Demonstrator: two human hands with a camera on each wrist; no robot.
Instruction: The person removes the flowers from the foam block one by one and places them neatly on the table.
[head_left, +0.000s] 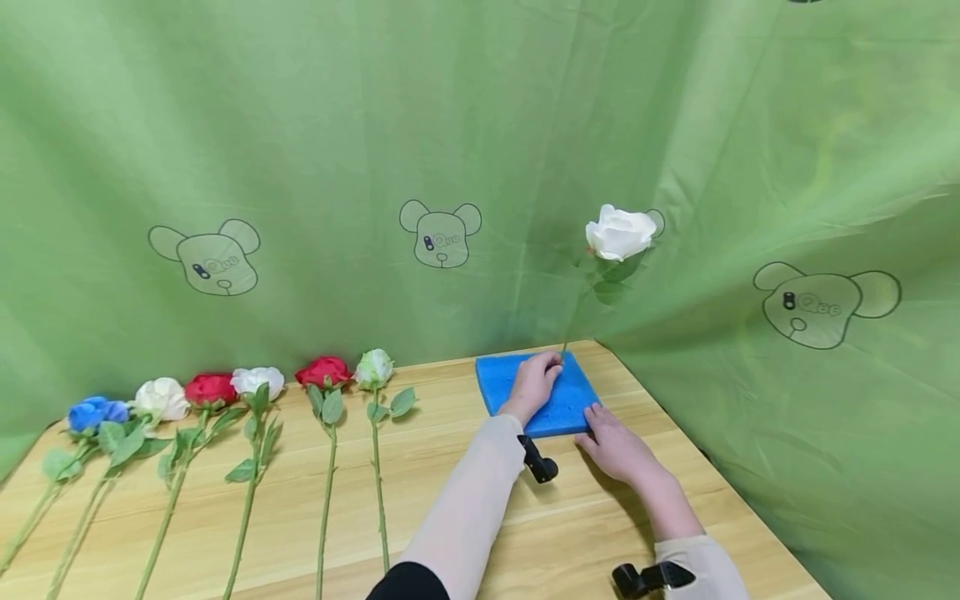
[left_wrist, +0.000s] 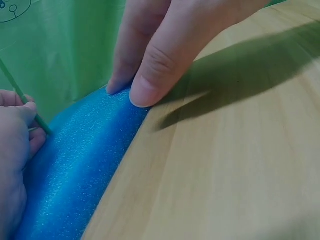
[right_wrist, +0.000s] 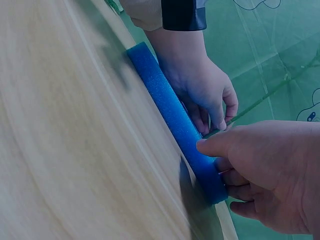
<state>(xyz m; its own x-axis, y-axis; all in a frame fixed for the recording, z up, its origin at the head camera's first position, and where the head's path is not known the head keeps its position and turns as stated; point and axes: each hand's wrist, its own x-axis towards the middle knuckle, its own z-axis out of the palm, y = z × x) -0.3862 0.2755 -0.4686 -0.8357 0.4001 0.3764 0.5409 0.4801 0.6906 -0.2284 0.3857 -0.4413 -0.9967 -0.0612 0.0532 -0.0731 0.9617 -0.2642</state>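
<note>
My left hand (head_left: 534,383) pinches the lower stem of a white rose (head_left: 621,233) over the blue foam pad (head_left: 555,417). The rose stands tall and leans a little to the right, its leaves below the bloom. In the left wrist view the stem (left_wrist: 12,80) runs down past my fingertips to the foam surface. My right hand (head_left: 618,442) grips the pad's near right corner. In the right wrist view its thumb (right_wrist: 215,145) lies on the pad's near side, with the other fingers around the end.
On the wooden table (head_left: 435,483) to the left lies a row of roses: a blue rose (head_left: 97,412), a cream rose (head_left: 161,398), red roses, a white rose (head_left: 258,381) and a pale green rose (head_left: 373,368). A green curtain (head_left: 337,167) hangs behind and along the right edge.
</note>
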